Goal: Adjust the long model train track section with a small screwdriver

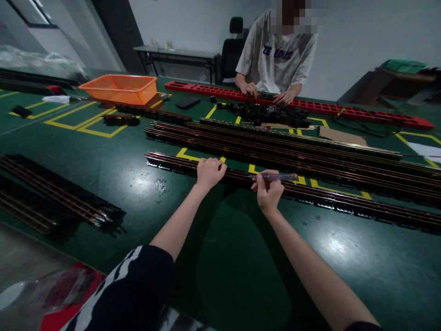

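Note:
A long, narrow black strip with copper-coloured rods (327, 202) lies across the green table in front of me. My left hand (211, 174) is closed over it left of the middle, its fingertips hidden behind the knuckles. In my right hand (268, 191) is a slim pen-shaped tool with a translucent handle (280, 176). That tool lies nearly level, its thin end pointing left over the strip. Whether the tip touches the strip I cannot tell. Just behind, several similar strips (275, 147) lie side by side.
More black strips (65, 193) lie at the left. Farther back are an orange basket (120, 89), a phone (188, 103) and a long red rack (361, 110). Across the table a person (277, 55) has both hands at a heap of black parts (275, 112). Yellow tape (99, 133) marks the green table (120, 179).

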The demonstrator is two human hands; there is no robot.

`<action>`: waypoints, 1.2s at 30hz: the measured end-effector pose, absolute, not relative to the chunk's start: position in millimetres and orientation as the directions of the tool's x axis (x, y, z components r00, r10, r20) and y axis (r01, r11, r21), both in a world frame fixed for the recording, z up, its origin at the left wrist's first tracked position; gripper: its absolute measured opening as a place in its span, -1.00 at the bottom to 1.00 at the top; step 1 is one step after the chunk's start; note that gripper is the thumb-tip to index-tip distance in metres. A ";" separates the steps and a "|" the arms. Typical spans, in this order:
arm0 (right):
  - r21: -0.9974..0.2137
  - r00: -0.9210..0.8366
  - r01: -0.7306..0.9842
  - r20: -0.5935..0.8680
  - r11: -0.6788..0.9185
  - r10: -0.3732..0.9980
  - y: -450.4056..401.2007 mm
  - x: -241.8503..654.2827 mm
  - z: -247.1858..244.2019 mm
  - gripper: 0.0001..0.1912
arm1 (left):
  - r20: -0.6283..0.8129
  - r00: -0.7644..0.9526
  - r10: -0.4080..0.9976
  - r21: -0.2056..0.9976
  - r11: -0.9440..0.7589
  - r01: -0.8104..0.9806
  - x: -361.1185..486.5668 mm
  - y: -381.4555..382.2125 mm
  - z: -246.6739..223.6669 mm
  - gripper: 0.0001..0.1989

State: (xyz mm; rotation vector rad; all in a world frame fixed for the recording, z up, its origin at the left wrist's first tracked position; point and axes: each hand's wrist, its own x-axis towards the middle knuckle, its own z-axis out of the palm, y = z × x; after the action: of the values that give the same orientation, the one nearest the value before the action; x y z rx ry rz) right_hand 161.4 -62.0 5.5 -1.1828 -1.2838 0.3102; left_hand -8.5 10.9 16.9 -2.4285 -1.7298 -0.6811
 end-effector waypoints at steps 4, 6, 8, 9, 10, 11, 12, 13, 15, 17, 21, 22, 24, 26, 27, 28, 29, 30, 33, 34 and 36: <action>-0.820 0.349 0.388 0.553 0.421 0.757 -62.2 160.8 5.8 -0.87 | 0.396 0.236 0.888 0.193 -0.332 0.923 -8.9 10.8 18.4 -0.61; -0.824 0.348 0.376 0.549 0.423 0.760 -62.1 160.7 5.6 -0.86 | 0.388 0.233 0.892 0.196 -0.327 0.924 -9.4 10.6 19.0 -0.61; -0.824 0.344 0.371 0.550 0.428 0.761 -62.0 160.6 5.5 -0.87 | 0.382 0.234 0.894 0.194 -0.325 0.926 -10.6 10.7 19.3 -0.62; -0.823 0.343 0.370 0.552 0.430 0.760 -62.0 160.6 5.4 -0.87 | 0.379 0.234 0.895 0.193 -0.324 0.926 -11.4 10.8 19.5 -0.61; -0.822 0.342 0.371 0.554 0.432 0.759 -62.0 160.6 5.4 -0.87 | 0.377 0.234 0.896 0.194 -0.323 0.926 -12.2 10.8 19.6 -0.61; -0.821 0.342 0.372 0.555 0.433 0.758 -61.9 160.7 5.3 -0.87 | 0.375 0.233 0.897 0.196 -0.322 0.926 -12.8 10.8 19.8 -0.61; -0.821 0.342 0.373 0.555 0.432 0.758 -61.9 160.8 5.1 -0.87 | 0.372 0.229 0.899 0.198 -0.319 0.927 -13.3 10.6 20.1 -0.61; -0.821 0.342 0.376 0.554 0.430 0.759 -61.9 160.9 4.9 -0.87 | 0.369 0.227 0.901 0.200 -0.315 0.928 -13.4 10.1 20.4 -0.61; -0.819 0.339 0.385 0.555 0.426 0.759 -61.7 161.3 4.4 -0.87 | 0.363 0.222 0.905 0.197 -0.308 0.931 -12.2 8.5 21.2 -0.62; -0.815 0.336 0.394 0.558 0.425 0.759 -61.5 161.5 3.8 -0.86 | 0.359 0.223 0.906 0.192 -0.306 0.932 -9.0 5.8 21.8 -0.64; -0.813 0.344 0.402 0.560 0.421 0.754 -61.1 161.5 2.9 -0.85 | 0.361 0.242 0.901 0.219 -0.334 0.917 0.6 -0.3 20.7 -0.67; -0.813 0.346 0.404 0.559 0.419 0.753 -61.0 161.5 2.7 -0.84 | 0.366 0.244 0.898 0.232 -0.342 0.911 2.8 -1.4 20.2 -0.67; -0.813 0.352 0.406 0.560 0.416 0.750 -61.0 161.6 2.5 -0.84 | 0.373 0.233 0.898 0.254 -0.340 0.905 5.9 -2.3 19.7 -0.66; -0.815 0.359 0.400 0.560 0.419 0.747 -61.2 161.9 2.7 -0.84 | 0.371 0.211 0.904 0.271 -0.322 0.907 7.1 -1.5 20.1 -0.64; -0.816 0.362 0.395 0.560 0.422 0.745 -61.5 162.0 3.0 -0.84 | 0.364 0.200 0.909 0.277 -0.311 0.909 7.2 -0.6 20.8 -0.64; -0.818 0.364 0.389 0.559 0.424 0.745 -61.9 162.1 3.4 -0.84 | 0.354 0.194 0.915 0.283 -0.303 0.910 7.0 0.5 21.6 -0.64; -0.820 0.366 0.383 0.557 0.425 0.745 -62.3 162.2 3.9 -0.85 | 0.341 0.191 0.920 0.288 -0.295 0.911 6.7 1.6 22.7 -0.64; -0.823 0.369 0.378 0.555 0.425 0.745 -62.7 162.2 4.3 -0.86 | 0.324 0.189 0.927 0.292 -0.288 0.912 6.4 2.7 23.8 -0.64; -0.828 0.377 0.368 0.548 0.422 0.746 -63.5 162.1 5.0 -0.87 | 0.280 0.178 0.943 0.294 -0.261 0.919 5.3 5.1 27.0 -0.64; -0.828 0.376 0.370 0.547 0.421 0.748 -63.5 162.1 4.9 -0.87 | 0.273 0.174 0.946 0.293 -0.254 0.922 4.7 5.6 27.6 -0.64; -0.824 0.369 0.378 0.553 0.423 0.747 -63.2 162.1 4.4 -0.87 | 0.271 0.166 0.948 0.290 -0.244 0.925 2.8 6.4 28.3 -0.64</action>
State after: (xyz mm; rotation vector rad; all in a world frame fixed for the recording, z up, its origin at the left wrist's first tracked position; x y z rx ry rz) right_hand 162.1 -63.2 4.4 -1.1787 -1.2360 0.3253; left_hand 2.8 6.4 28.3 -2.4409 -1.9647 -0.6416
